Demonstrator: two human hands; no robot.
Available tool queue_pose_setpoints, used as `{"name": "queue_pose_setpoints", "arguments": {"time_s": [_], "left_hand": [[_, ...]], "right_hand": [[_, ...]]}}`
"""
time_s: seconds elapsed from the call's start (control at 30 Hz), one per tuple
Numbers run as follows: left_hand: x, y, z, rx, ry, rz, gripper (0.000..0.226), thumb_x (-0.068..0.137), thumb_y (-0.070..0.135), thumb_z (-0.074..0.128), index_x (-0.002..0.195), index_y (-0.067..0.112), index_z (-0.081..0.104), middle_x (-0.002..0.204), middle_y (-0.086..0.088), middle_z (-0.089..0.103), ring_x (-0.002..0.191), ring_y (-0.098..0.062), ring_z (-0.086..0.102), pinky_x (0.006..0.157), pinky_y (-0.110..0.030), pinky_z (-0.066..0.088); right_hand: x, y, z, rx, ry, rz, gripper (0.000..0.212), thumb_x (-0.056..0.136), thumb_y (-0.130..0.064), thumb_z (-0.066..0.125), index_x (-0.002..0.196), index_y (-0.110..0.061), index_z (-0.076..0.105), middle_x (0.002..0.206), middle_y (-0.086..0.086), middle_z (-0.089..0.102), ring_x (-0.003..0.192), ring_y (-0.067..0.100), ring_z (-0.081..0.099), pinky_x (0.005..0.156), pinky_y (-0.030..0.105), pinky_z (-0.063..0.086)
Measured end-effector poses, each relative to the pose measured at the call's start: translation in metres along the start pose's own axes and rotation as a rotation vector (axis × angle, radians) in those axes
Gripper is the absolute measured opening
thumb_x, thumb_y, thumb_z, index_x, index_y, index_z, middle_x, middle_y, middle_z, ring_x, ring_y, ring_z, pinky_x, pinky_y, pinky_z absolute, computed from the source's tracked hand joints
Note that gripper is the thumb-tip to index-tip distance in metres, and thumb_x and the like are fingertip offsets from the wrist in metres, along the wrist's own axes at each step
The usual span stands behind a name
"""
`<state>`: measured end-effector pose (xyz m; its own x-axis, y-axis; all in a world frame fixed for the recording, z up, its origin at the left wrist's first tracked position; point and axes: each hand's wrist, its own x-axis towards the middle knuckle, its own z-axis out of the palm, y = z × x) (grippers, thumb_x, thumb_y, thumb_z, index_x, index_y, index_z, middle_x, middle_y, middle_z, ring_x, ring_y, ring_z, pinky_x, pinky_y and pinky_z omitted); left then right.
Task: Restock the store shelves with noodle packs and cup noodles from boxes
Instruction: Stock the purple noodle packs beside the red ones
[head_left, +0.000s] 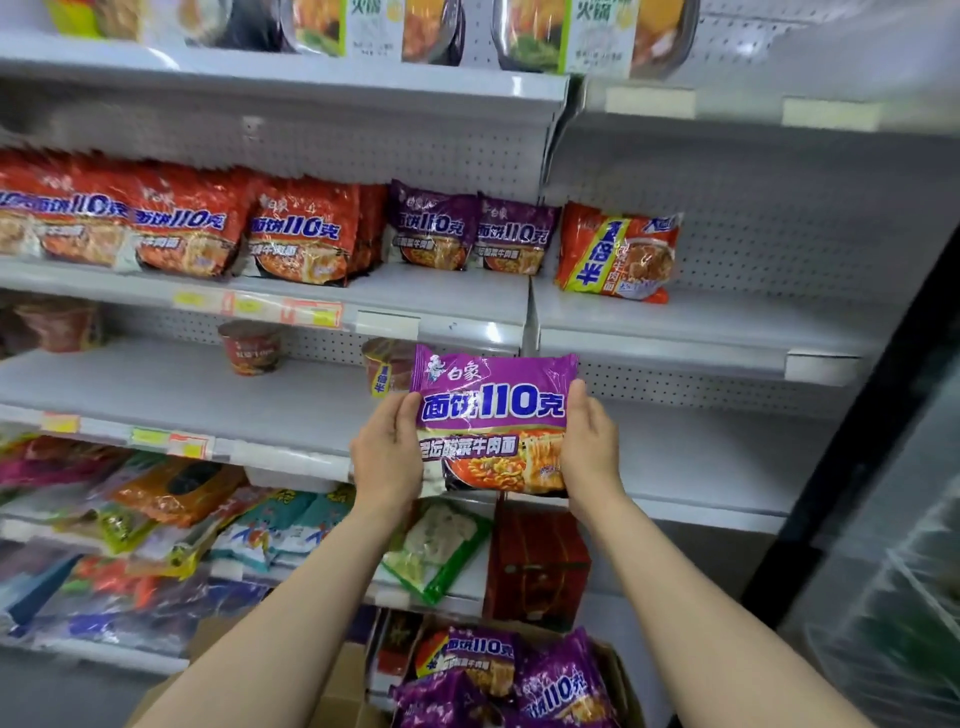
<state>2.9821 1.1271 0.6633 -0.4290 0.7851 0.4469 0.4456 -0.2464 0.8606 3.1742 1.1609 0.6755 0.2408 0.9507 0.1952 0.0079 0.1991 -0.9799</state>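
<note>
Two hands hold one purple noodle pack up in front of the shelves, above an open box of more.

Nearest, the cardboard box (613, 670) holds further purple packs (556, 680); above it the left hand (387, 457) and right hand (589, 447) clasp the held noodle pack (493, 415) by its two side edges, thumbs on the front. It looks light, with crinkly, slippery film over a brittle noodle block, so gripping the sides without squeezing seems safest. Farther back, matching purple packs on the shelf (472, 234) stand beside red packs (301, 234), with free white shelf (452, 296) in front of them.
</note>
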Motion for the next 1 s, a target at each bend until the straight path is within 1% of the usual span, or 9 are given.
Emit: {"name": "queue_pose_setpoints", "arguments": {"time_s": [0.17,0.27,0.37,0.43,0.53,0.6,0.77,0.87,1.0], "left_hand": [[0.011,0.028,0.005,-0.142,0.063,-0.005,0.029,0.108,0.028,0.041,0.095,0.010,0.060,0.080,0.001,0.062,0.061,0.011,0.056,0.049,-0.006,0.039],[0.019,0.033,0.010,-0.275,0.106,-0.027,0.029,0.108,0.028,0.043,0.093,0.011,0.060,0.079,0.000,0.063,0.060,0.005,0.057,0.048,-0.007,0.037],[0.026,0.039,0.016,-0.358,0.102,-0.016,0.029,0.107,0.029,0.045,0.090,0.013,0.061,0.078,0.001,0.065,0.064,-0.003,0.058,0.049,-0.010,0.040],[0.034,0.040,0.019,-0.381,0.088,0.004,0.028,0.107,0.028,0.045,0.092,0.010,0.062,0.078,0.001,0.066,0.062,0.000,0.060,0.049,-0.011,0.042],[0.048,0.039,0.022,-0.397,0.082,0.006,0.027,0.107,0.027,0.046,0.097,0.009,0.063,0.082,0.000,0.068,0.061,0.003,0.063,0.048,-0.011,0.044],[0.060,0.039,0.025,-0.397,0.096,-0.004,0.027,0.107,0.027,0.046,0.096,0.010,0.063,0.081,0.000,0.068,0.060,0.004,0.062,0.049,-0.011,0.044],[0.096,0.031,0.039,-0.400,0.074,-0.011,0.030,0.107,0.033,0.046,0.090,0.013,0.061,0.083,-0.005,0.072,0.072,-0.013,0.068,0.058,-0.025,0.049],[0.117,0.032,0.049,-0.419,0.062,0.003,0.029,0.107,0.033,0.045,0.090,0.015,0.061,0.084,-0.004,0.072,0.072,-0.012,0.067,0.058,-0.022,0.049],[0.154,0.034,0.064,-0.466,0.006,-0.012,0.033,0.098,0.053,0.045,0.086,0.028,0.062,0.089,-0.009,0.072,0.084,-0.032,0.068,0.071,-0.047,0.054]], "right_hand": [[0.015,-0.018,-0.011,0.169,-0.073,0.065,0.026,0.107,-0.038,0.045,0.101,-0.017,0.059,0.090,0.002,0.075,0.087,0.022,0.074,0.083,0.041,0.056],[0.020,-0.019,-0.013,0.173,-0.099,0.070,0.017,0.106,-0.029,0.051,0.100,-0.014,0.057,0.094,0.006,0.074,0.084,0.020,0.073,0.081,0.042,0.056],[0.024,-0.023,-0.015,0.106,-0.047,-0.015,0.017,0.107,-0.029,0.046,0.100,-0.017,0.055,0.094,0.002,0.072,0.079,0.011,0.072,0.068,0.032,0.058],[0.029,-0.027,-0.015,0.053,0.002,-0.091,0.016,0.108,-0.031,0.044,0.101,-0.020,0.054,0.095,-0.001,0.071,0.078,0.007,0.071,0.063,0.027,0.057],[0.040,-0.031,-0.014,-0.056,0.027,-0.205,0.015,0.108,-0.033,0.043,0.100,-0.025,0.053,0.098,-0.001,0.071,0.087,0.014,0.071,0.069,0.039,0.059],[0.049,-0.037,-0.010,-0.117,0.032,-0.269,0.014,0.108,-0.033,0.043,0.098,-0.030,0.051,0.097,-0.004,0.070,0.086,0.012,0.070,0.069,0.039,0.058],[0.079,-0.047,-0.001,-0.200,0.036,-0.324,0.016,0.108,-0.034,0.042,0.094,-0.035,0.049,0.096,-0.007,0.070,0.083,0.008,0.070,0.061,0.028,0.058],[0.102,-0.052,0.005,-0.209,0.068,-0.336,0.015,0.108,-0.036,0.042,0.097,-0.032,0.051,0.097,-0.005,0.070,0.087,0.013,0.071,0.066,0.035,0.059],[0.135,-0.061,0.021,-0.011,0.055,-0.173,0.029,0.105,-0.042,0.048,0.106,-0.016,0.060,0.098,-0.001,0.074,0.091,0.016,0.074,0.071,0.032,0.060]]}}
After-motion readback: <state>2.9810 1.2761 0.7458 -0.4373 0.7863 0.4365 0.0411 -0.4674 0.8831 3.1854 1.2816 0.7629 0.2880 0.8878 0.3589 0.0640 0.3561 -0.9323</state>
